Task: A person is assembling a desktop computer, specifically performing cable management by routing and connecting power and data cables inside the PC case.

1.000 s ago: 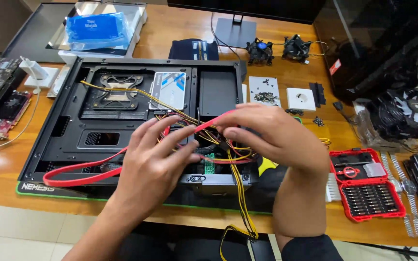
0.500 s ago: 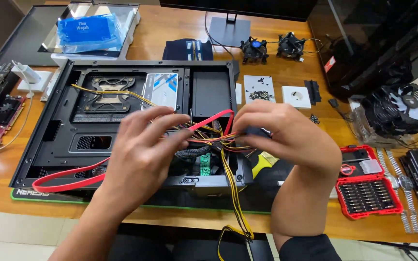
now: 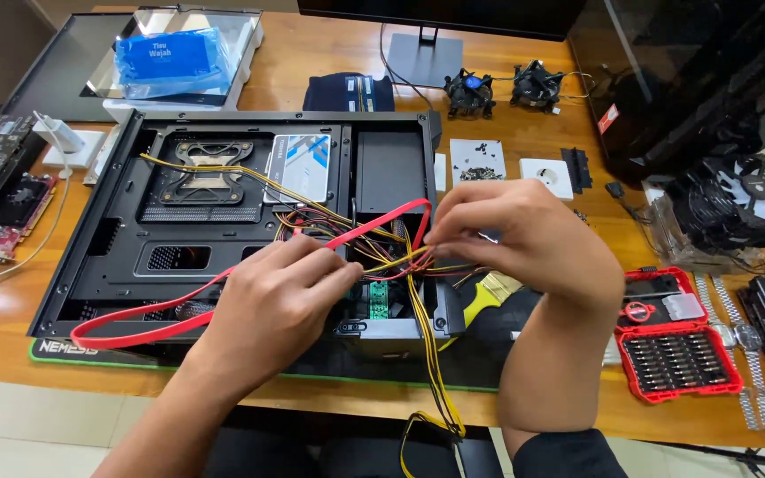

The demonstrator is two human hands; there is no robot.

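Two hands work over the case, a left hand (image 3: 281, 296) and a right hand (image 3: 524, 239). One black computer case (image 3: 108, 257) lies open on the wooden table (image 3: 329, 53). One flat red cable (image 3: 152, 314) loops across it, beside one bundle of yellow wires (image 3: 427, 354). One solid-state drive (image 3: 298, 168) sits inside. At the far side stand two small cooler fans (image 3: 502, 88) and one monitor stand (image 3: 425, 57). At the right lie one red screwdriver-bit set (image 3: 679, 345), two wristwatches (image 3: 737, 341) and one large fan cooler (image 3: 741, 199). At the far left sits one blue tissue pack (image 3: 170, 57).
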